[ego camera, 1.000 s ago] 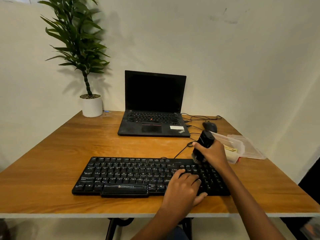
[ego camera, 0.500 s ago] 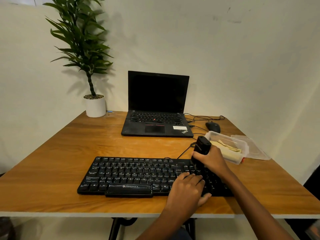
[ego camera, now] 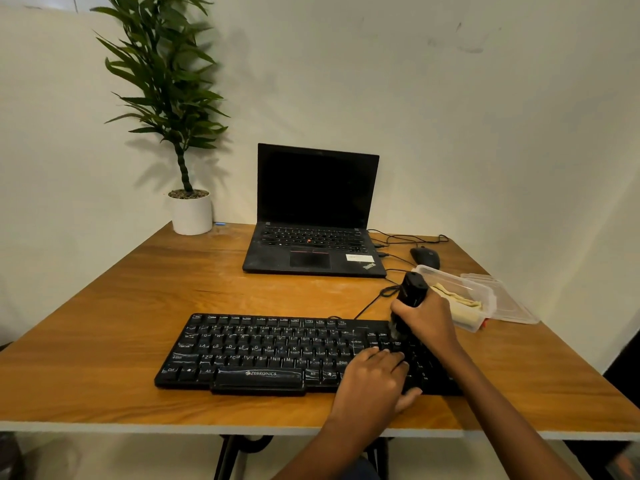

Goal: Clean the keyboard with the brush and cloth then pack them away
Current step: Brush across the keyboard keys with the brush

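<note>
Your right hand (ego camera: 424, 318) is wrapping its fingers tight round the brush (ego camera: 411, 292), clamped on the lower handle, I judge so that you can push the bristles into the gaps between keys. The brush is standing nearly upright: its long axis is running from the bristles, pointing down onto the keys, up to the butt end, which is tipping a little far and right. The bristles are touching the right part of the keyboard (ego camera: 270, 348), at its far rows. Your left hand (ego camera: 372, 381) is lying flat on the near right keys, fingers laid out and holding nothing, most likely pinning the keyboard so it is not sliding under the strokes. The keyboard is lying with its long axis left to right along the near side of the bench (ego camera: 104, 323), its cable trailing off to the far side. Just right of your right hand an open tub (ego camera: 486, 301) is holding the folded cloth (ego camera: 457, 299), with its lid (ego camera: 509, 306) lying on the bench beside it on the right; both are sitting within reach for the wiping and packing not yet done.
</note>
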